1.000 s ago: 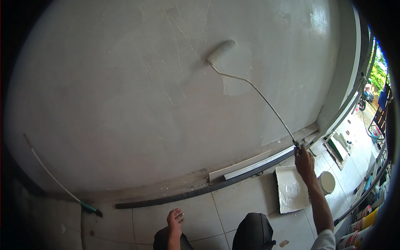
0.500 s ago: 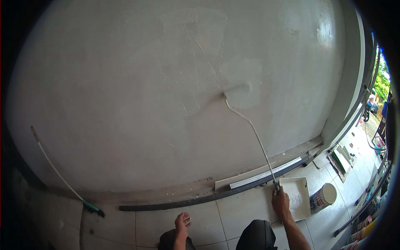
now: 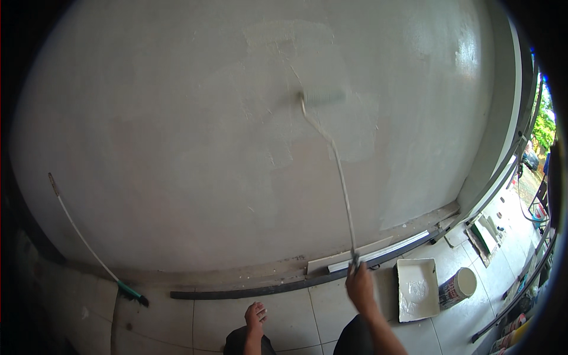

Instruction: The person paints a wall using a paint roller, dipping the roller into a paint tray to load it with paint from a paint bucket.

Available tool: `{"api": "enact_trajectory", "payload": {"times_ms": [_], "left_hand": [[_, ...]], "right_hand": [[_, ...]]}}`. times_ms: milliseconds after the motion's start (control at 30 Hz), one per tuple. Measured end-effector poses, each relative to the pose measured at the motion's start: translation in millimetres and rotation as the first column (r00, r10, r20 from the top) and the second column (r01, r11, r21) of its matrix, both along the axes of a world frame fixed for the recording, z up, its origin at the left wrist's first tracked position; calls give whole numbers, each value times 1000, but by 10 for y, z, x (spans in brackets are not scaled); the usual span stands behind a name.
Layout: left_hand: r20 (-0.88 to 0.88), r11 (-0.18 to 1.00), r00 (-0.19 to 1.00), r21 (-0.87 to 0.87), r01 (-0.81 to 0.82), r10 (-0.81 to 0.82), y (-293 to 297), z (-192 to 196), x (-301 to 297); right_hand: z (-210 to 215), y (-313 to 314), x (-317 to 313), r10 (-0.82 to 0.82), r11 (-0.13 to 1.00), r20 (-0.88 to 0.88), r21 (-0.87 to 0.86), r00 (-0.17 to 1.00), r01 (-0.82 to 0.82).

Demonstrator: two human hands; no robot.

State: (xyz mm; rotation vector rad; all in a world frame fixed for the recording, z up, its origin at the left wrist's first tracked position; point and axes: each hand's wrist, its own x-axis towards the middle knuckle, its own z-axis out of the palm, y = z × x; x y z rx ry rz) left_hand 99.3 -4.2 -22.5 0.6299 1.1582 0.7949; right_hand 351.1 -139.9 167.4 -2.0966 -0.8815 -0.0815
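Paint roller (image 3: 336,155) is at the wall (image 3: 177,148), its blurred head higher and farther left than half a second ago. The right hand (image 3: 361,287), fingers wrapped around the handle, has swung left, clear of the paint tray (image 3: 420,271) it overlapped before. The left hand (image 3: 256,315) stays near the left knee (image 3: 235,341), fingers loosely curled.

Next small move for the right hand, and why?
I'd probably draw the paint roller slightly downward: the right hand grips it, its blurred head is up at the wall, and below the greyer patch the wall looks browner, perhaps uncoated.
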Motion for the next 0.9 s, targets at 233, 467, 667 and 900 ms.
{"api": "enact_trajectory", "payload": {"times_ms": [233, 467, 667, 900], "left_hand": [[-13, 999, 1000, -36, -6, 6, 26, -97, -41], [-74, 998, 997, -55, 10, -14, 163, -323, -114], [-69, 996, 998, -89, -5, -1, 259, -398, -127], [-29, 988, 1000, -152, -2, -2, 272, -399, -179]], "right_hand": [[-333, -142, -314, -19, 998, -104, -70, 994, 12], [1395, 627, -10, 32, 976, 140, 208, 990, -61], [1213, 892, -326, 78, 952, 84, 289, 993, -99], [-198, 39, -739, 67, 997, -66, -36, 996, -69]]}}
